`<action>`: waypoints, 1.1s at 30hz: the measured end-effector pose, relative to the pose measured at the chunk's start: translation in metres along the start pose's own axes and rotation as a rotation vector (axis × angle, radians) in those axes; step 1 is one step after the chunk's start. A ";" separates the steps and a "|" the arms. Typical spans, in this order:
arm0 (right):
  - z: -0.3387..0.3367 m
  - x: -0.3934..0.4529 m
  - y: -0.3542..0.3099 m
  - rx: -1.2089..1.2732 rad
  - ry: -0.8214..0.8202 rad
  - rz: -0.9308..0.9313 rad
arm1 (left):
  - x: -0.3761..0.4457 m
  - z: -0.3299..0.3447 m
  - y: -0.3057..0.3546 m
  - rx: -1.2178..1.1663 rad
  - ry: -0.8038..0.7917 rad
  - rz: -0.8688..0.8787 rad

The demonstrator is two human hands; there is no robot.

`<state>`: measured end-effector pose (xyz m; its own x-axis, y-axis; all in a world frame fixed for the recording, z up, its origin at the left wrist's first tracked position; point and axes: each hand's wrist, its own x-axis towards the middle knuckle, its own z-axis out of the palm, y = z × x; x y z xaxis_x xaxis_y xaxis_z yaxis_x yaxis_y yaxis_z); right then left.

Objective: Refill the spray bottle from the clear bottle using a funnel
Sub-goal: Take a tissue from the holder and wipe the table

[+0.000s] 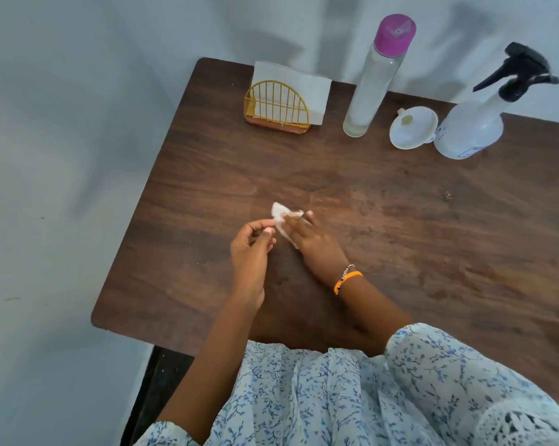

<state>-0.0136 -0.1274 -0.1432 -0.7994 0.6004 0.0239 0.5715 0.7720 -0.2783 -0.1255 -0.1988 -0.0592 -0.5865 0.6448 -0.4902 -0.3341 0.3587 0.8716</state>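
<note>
Both hands on tissue; spray bottle far right, well apart.

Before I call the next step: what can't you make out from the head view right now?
- Liquid levels in the clear bottle and spray bottle: glare and frosted plastic hide them.
- Funnel spout: faces away.
- Label on the spray bottle: too small.
- Tissue: mostly covered by the right hand; whether the left hand pinches it is unclear.
- Table: its right side is cut off.
</note>
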 end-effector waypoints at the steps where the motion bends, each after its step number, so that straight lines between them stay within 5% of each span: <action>1: -0.002 -0.008 0.014 -0.022 0.013 0.079 | -0.003 0.003 -0.003 0.015 -0.026 -0.007; 7: -0.019 -0.037 0.069 -0.057 0.135 0.480 | -0.010 0.025 -0.012 0.140 -0.181 -0.027; 13: -0.027 -0.061 0.050 -0.173 0.266 0.373 | -0.026 0.054 -0.007 0.198 -0.331 -0.011; 16: -0.041 -0.088 0.042 -0.041 0.269 0.347 | -0.036 0.078 -0.006 0.223 -0.379 0.008; 21: -0.079 -0.114 0.053 0.594 0.619 0.937 | -0.042 0.105 -0.006 0.263 -0.437 0.015; 24: -0.104 -0.130 0.088 0.579 0.783 1.184 | -0.043 0.122 -0.011 0.292 -0.476 0.012; 27: -0.116 -0.145 0.120 0.457 0.873 1.189 | -0.045 0.138 -0.016 0.310 -0.505 0.004; 30: -0.111 -0.145 0.150 0.338 0.782 1.147 | -0.044 0.153 -0.020 0.340 -0.543 -0.015; 33: -0.089 -0.128 0.165 0.281 0.424 1.075 | -0.040 0.165 -0.022 0.384 -0.542 -0.017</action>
<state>0.1996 -0.0576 -0.1065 0.2208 0.9741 -0.0496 0.8084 -0.2112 -0.5494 0.0269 -0.1214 -0.0584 -0.0960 0.8492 -0.5192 0.0053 0.5220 0.8529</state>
